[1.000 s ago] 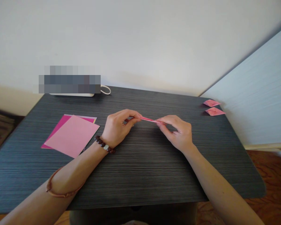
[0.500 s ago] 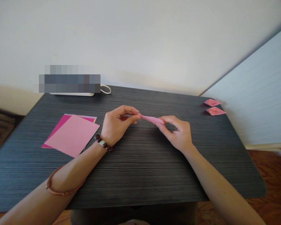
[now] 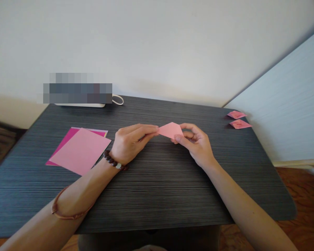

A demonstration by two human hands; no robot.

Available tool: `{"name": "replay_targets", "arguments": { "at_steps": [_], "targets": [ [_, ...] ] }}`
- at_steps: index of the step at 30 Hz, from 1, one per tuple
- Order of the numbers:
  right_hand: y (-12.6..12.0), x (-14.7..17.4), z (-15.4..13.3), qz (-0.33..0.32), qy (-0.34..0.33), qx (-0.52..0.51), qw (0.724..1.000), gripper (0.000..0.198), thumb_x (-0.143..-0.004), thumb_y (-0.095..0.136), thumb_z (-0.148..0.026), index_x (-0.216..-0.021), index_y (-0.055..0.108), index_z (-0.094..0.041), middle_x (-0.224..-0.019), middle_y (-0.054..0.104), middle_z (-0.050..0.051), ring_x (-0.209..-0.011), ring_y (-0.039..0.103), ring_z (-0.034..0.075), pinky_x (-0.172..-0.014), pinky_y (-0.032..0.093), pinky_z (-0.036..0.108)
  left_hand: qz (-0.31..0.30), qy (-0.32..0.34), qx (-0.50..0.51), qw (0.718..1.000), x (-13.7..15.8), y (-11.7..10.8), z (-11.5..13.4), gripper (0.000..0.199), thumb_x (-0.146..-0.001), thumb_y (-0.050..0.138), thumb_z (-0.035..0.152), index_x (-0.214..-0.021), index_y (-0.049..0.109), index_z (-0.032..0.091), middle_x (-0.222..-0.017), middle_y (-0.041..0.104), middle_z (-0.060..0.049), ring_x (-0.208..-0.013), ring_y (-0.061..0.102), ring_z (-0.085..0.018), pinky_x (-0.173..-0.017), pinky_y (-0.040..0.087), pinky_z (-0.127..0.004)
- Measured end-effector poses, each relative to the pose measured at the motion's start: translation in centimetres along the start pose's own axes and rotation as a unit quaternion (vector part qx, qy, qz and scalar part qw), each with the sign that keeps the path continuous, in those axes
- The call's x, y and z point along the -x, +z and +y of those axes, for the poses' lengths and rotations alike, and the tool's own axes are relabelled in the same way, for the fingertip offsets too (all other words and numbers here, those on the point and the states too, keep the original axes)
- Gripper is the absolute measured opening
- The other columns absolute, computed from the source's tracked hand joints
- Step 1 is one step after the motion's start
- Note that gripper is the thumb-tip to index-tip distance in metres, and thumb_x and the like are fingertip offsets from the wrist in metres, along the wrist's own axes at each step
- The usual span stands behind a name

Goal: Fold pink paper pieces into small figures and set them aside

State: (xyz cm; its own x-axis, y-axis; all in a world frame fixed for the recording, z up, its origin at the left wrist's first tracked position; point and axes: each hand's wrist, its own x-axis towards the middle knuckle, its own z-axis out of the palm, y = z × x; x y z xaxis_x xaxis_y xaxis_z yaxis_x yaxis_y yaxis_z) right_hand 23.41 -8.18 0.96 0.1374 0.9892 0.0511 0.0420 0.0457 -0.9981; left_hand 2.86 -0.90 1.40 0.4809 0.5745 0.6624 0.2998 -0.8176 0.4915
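Observation:
Between my two hands a folded pink paper [image 3: 171,130] is held up above the dark table, its kite-shaped face turned toward me. My left hand [image 3: 133,141] pinches the narrow left tip with thumb and fingers pressed together. At the wider right end my right hand [image 3: 197,143] grips the paper, thumb in front and fingers behind. To the left of my left hand lies a stack of square sheets, a light pink sheet [image 3: 81,150] on top of a magenta sheet [image 3: 68,139]. Part of the stack's right side is hidden by my left forearm.
Two folded pink paper pieces [image 3: 237,114] rest at the table's far right corner. A blurred-out object with a white base [image 3: 80,105] and a white cord loop [image 3: 118,100] stands at the back left. The dark table [image 3: 151,195] meets a wall behind.
The folded paper has turned from nearly edge-on to showing its broad face. My left fingers have straightened along its tip, and my right hand has shifted its hold slightly.

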Motion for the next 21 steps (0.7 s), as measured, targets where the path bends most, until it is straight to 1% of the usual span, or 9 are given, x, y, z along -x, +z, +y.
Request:
{"name": "replay_targets", "arguments": {
  "at_steps": [2, 4, 6, 8, 10, 12, 17, 21],
  "targets": [
    [-0.01, -0.05, -0.16, -0.013, 0.017, -0.020, 1.000, 0.037, -0.075, 0.069, -0.032, -0.107, 0.053, -0.023, -0.073, 0.071, -0.002, -0.073, 0.069, 0.017, -0.077, 0.053, 0.034, 0.002, 0.028, -0.020, 0.999, -0.05, -0.05, -0.21, 0.014, -0.083, 0.060, 0.020, -0.094, 0.066, 0.025, -0.093, 0.072, 0.001, -0.083, 0.067, -0.012, -0.074, 0.055, -0.024],
    [-0.15, -0.09, -0.27, -0.026, 0.019, -0.028, 0.999, 0.040, -0.076, 0.067, -0.034, -0.111, 0.050, -0.023, -0.073, 0.071, -0.002, -0.076, 0.070, 0.017, -0.080, 0.053, 0.035, -0.002, 0.040, -0.039, 0.998, -0.14, -0.15, -0.34, 0.012, -0.083, 0.059, 0.020, -0.092, 0.066, 0.021, -0.090, 0.072, 0.000, -0.082, 0.068, -0.013, -0.074, 0.054, -0.024],
    [-0.38, -0.10, -0.30, -0.042, 0.006, -0.016, 0.999, 0.044, -0.076, 0.067, -0.035, -0.114, 0.048, -0.024, -0.077, 0.072, -0.001, -0.079, 0.069, 0.018, -0.082, 0.052, 0.035, -0.016, 0.023, -0.050, 0.998, -0.24, -0.28, -0.42, 0.011, -0.085, 0.056, 0.021, -0.091, 0.066, 0.020, -0.091, 0.072, -0.001, -0.084, 0.067, -0.014, -0.078, 0.052, -0.025],
    [-0.58, -0.07, -0.27, -0.045, -0.014, 0.024, 0.999, 0.048, -0.073, 0.070, -0.035, -0.114, 0.049, -0.024, -0.082, 0.072, 0.001, -0.083, 0.069, 0.019, -0.082, 0.052, 0.036, -0.029, -0.012, -0.052, 0.998, -0.32, -0.40, -0.44, 0.012, -0.086, 0.054, 0.023, -0.090, 0.066, 0.021, -0.095, 0.072, -0.001, -0.088, 0.066, -0.014, -0.081, 0.051, -0.026],
    [-0.63, 0.02, -0.19, -0.024, -0.037, 0.074, 0.996, 0.048, -0.069, 0.073, -0.033, -0.111, 0.052, -0.024, -0.081, 0.073, 0.001, -0.082, 0.069, 0.019, -0.081, 0.053, 0.036, -0.037, -0.048, -0.050, 0.997, -0.39, -0.46, -0.41, 0.013, -0.087, 0.053, 0.025, -0.088, 0.065, 0.022, -0.097, 0.071, -0.001, -0.090, 0.066, -0.015, -0.082, 0.050, -0.027],
    [-0.53, 0.13, -0.10, 0.011, -0.050, 0.094, 0.994, 0.043, -0.070, 0.073, -0.034, -0.108, 0.055, -0.023, -0.076, 0.072, 0.000, -0.075, 0.070, 0.019, -0.075, 0.055, 0.035, -0.043, -0.076, -0.041, 0.995, -0.46, -0.47, -0.34, 0.014, -0.086, 0.052, 0.027, -0.086, 0.065, 0.023, -0.097, 0.071, 0.000, -0.090, 0.066, -0.016, -0.082, 0.050, -0.027],
    [-0.13, 0.33, -0.14, 0.085, -0.042, 0.063, 0.993, 0.037, -0.073, 0.069, -0.036, -0.104, 0.058, -0.020, -0.067, 0.071, 0.000, -0.059, 0.069, 0.018, -0.059, 0.057, 0.029, -0.036, -0.131, -0.006, 0.991, -0.56, -0.39, -0.08, 0.012, -0.084, 0.054, 0.026, -0.083, 0.066, 0.024, -0.095, 0.071, 0.000, -0.088, 0.066, -0.015, -0.084, 0.048, -0.026],
    [-0.02, 0.30, -0.31, 0.107, -0.055, 0.067, 0.991, 0.028, -0.075, 0.068, -0.035, -0.097, 0.062, -0.019, -0.067, 0.072, 0.001, -0.052, 0.067, 0.016, -0.052, 0.055, 0.026, -0.042, -0.149, 0.000, 0.988, -0.53, -0.39, -0.07, 0.012, -0.084, 0.055, 0.028, -0.082, 0.067, 0.025, -0.093, 0.072, 0.001, -0.087, 0.066, -0.016, -0.084, 0.048, -0.027]
  ]
}}
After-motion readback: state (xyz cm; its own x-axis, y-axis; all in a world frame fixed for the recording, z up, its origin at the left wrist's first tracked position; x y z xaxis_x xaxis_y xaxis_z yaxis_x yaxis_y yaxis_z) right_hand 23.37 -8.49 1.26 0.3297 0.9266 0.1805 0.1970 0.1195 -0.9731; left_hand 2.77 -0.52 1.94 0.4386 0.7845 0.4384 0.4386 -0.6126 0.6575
